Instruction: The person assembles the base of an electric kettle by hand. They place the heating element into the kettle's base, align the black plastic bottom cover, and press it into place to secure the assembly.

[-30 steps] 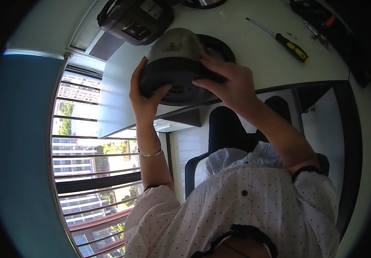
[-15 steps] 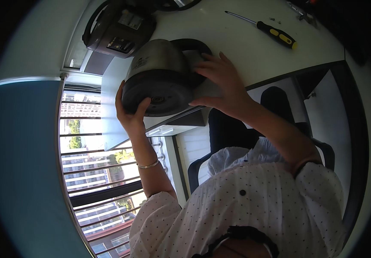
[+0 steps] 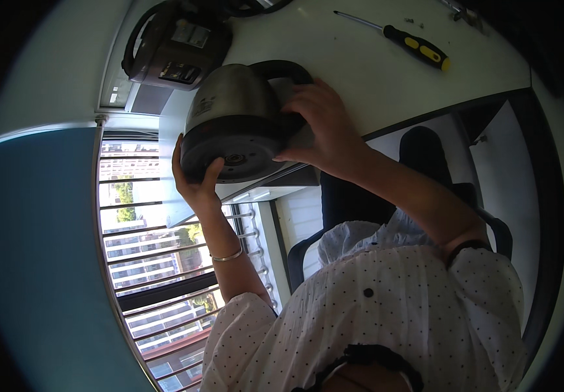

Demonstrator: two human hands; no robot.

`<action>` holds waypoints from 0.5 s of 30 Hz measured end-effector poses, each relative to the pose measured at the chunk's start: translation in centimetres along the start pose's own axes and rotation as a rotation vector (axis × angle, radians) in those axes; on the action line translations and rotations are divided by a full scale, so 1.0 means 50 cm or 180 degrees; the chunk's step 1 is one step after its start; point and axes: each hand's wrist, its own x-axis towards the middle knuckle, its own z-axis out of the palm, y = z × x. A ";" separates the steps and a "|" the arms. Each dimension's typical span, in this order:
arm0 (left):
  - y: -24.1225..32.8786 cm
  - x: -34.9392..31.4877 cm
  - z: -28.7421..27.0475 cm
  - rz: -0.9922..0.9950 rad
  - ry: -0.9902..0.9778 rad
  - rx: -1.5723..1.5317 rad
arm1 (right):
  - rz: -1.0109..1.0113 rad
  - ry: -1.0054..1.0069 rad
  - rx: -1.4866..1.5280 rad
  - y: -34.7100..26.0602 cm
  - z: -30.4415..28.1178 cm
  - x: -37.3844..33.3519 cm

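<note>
An electric kettle (image 3: pixel 229 95) with a brushed metal body and a black handle lies tilted near the table's front edge. Its round black base (image 3: pixel 233 149), with a socket in the middle, faces me. My left hand (image 3: pixel 197 183) grips the base's left rim, thumb on the underside beside the socket. On the other side, my right hand (image 3: pixel 318 127) closes on the kettle where the handle meets the base, its thumb at the base's right edge. The right fingertips are partly hidden in shadow.
A dark rice-cooker-like appliance (image 3: pixel 184 49) stands behind the kettle. At the far right lie a black-and-yellow screwdriver (image 3: pixel 416 47) and a few small metal pieces (image 3: pixel 414 23). A barred window (image 3: pixel 157 248) is at the left. A chair (image 3: pixel 305 258) is under me.
My right hand has moved left and its fingers have drawn in against the kettle's handle side. The left hand keeps its hold. The whole view has shifted slightly.
</note>
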 end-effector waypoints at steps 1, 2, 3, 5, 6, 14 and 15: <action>0.001 0.000 0.000 -0.0007 0.0009 0.0005 | -0.0008 -0.0004 0.0005 0.002 -0.002 0.001; 0.001 0.000 0.001 -0.0014 0.0022 0.0006 | -0.0053 -0.0033 -0.0002 0.003 -0.004 0.002; 0.002 0.001 0.001 -0.0020 0.0035 0.0007 | -0.0099 -0.0062 -0.0009 0.004 -0.005 0.003; 0.005 0.000 0.001 -0.0015 0.0008 0.0022 | -0.0147 -0.0134 0.0004 0.006 -0.007 0.004; 0.006 0.001 0.002 -0.0012 -0.0005 0.0027 | -0.0150 -0.0177 0.0025 0.006 -0.008 0.003; 0.018 0.005 0.014 0.0010 -0.0031 0.0096 | 0.0047 -0.0470 0.0424 0.016 -0.009 0.003; 0.018 0.006 0.014 0.0016 -0.0028 0.0105 | 0.0045 -0.0504 0.0420 0.014 -0.010 0.005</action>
